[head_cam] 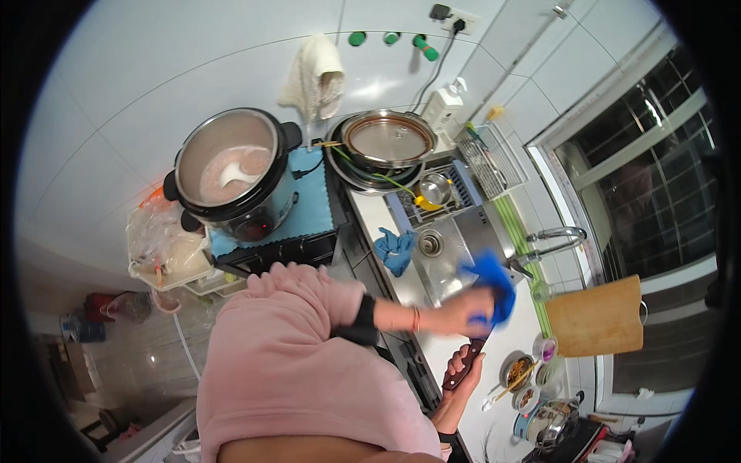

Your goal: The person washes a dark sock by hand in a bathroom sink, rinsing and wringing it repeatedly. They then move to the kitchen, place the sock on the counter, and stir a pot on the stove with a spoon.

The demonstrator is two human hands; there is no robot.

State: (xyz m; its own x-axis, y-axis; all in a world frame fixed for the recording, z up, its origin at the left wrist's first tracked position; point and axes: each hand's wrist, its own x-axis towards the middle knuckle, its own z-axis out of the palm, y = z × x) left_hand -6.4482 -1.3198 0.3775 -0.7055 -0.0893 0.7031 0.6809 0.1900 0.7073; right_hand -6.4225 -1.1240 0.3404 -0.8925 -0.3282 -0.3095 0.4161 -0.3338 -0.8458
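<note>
My left hand (472, 312) reaches from the pink sleeve over the counter and grips a bright blue cloth (502, 292), blurred by motion. Just below it, my right hand (463, 370) is closed around the dark riveted handle (465, 363) of what looks like a knife. The cloth and my left hand hide its blade. Both hands are beside the near right end of the stainless-steel sink (451, 254). A second, darker blue cloth (395, 250) lies crumpled on the sink's left edge.
An open electric pressure cooker (231, 168) with a white ladle stands at upper left. Beyond the sink are a faucet (556, 234), a dish rack (492, 159) and lidded pots (391, 139). A wooden cutting board (596, 318) leans by the window; small bowls (519, 370) stand at lower right.
</note>
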